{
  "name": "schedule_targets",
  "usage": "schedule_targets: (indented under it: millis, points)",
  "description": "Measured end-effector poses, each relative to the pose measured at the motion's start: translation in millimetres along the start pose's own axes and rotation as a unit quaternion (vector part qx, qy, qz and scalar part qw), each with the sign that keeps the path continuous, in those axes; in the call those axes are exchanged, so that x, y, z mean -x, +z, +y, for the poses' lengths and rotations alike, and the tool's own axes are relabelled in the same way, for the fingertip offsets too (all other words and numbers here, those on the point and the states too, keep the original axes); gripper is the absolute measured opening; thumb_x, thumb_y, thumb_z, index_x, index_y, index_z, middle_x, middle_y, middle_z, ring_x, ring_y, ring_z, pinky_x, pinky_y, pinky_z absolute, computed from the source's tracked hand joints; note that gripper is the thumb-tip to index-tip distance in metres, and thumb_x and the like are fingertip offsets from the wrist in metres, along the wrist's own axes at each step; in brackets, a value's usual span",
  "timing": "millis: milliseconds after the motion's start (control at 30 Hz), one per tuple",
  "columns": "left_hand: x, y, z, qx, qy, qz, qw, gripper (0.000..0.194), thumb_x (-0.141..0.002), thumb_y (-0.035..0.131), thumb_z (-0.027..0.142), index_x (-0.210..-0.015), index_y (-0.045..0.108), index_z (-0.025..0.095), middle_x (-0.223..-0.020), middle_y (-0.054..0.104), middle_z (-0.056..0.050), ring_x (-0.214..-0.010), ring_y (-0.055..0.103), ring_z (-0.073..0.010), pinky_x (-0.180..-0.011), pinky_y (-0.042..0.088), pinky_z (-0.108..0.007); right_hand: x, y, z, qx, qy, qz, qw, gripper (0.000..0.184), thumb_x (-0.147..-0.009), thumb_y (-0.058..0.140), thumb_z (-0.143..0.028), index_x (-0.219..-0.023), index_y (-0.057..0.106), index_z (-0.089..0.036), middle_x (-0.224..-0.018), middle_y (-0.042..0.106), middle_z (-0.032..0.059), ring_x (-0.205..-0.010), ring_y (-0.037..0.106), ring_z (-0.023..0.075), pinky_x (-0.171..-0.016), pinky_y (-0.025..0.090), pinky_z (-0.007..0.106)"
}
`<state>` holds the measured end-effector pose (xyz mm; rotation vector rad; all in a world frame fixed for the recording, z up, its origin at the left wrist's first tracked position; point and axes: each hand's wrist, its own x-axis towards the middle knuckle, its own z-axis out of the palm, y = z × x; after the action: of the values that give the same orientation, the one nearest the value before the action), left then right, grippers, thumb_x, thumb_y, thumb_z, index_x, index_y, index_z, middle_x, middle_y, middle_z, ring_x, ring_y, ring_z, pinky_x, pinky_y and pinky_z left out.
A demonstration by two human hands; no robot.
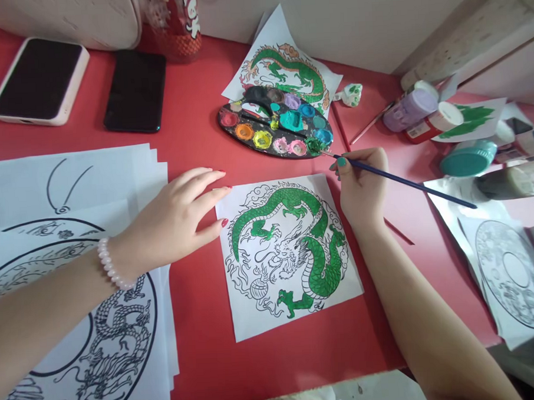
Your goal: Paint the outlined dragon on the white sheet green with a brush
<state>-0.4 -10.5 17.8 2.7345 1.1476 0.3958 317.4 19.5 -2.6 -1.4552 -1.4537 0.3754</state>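
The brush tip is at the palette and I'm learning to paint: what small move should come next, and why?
Probably bring the brush back to the dragon sheet. The right hand has its tip in the palette's green paint, the dragon's head is uncoloured, and the left hand rests at the sheet's edge.

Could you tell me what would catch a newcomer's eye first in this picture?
Most likely the dragon drawing, half painted green, lying at the middle of the red table. The left hand rests flat at its left edge, while the right hand holds a blue brush with its tip at the paint palette just behind. A stack of unpainted dragon prints fills the left side.
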Motion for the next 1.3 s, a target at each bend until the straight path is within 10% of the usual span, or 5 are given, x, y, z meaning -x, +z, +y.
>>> schedule_targets:
  millis: [667,1300]
  points:
    - [1.3,-0.5,0.4,0.016,-0.006,-0.006,1.0,0.04,-0.092,0.044,0.033,-0.125,0.052,0.011,-0.14,0.043,-0.014,-0.132,0.036,-0.0288,-0.111,0.035,-0.049,1.3,0.9,-5.9,0.021,-0.002,-0.045,0.999,0.005,-0.086,0.053,-0.021,-0.088,0.049,-0.021,-0.084,0.066,0.0016,-0.079,0.065,0.0142,-0.073,0.051,0.033]
    - [-0.4,-0.5,1.3,0.009,-0.003,0.001,1.0,0.041,-0.091,0.044,0.031,-0.125,0.053,0.01,-0.138,0.045,-0.015,-0.13,0.039,-0.0299,-0.109,0.038,-0.05,-18.6,14.7,-5.3,0.075,-0.059,0.061,0.994,0.008,-0.088,0.045,-0.025,-0.083,0.04,-0.022,-0.07,0.051,-0.0011,-0.062,0.053,0.0124,-0.061,0.042,0.032]
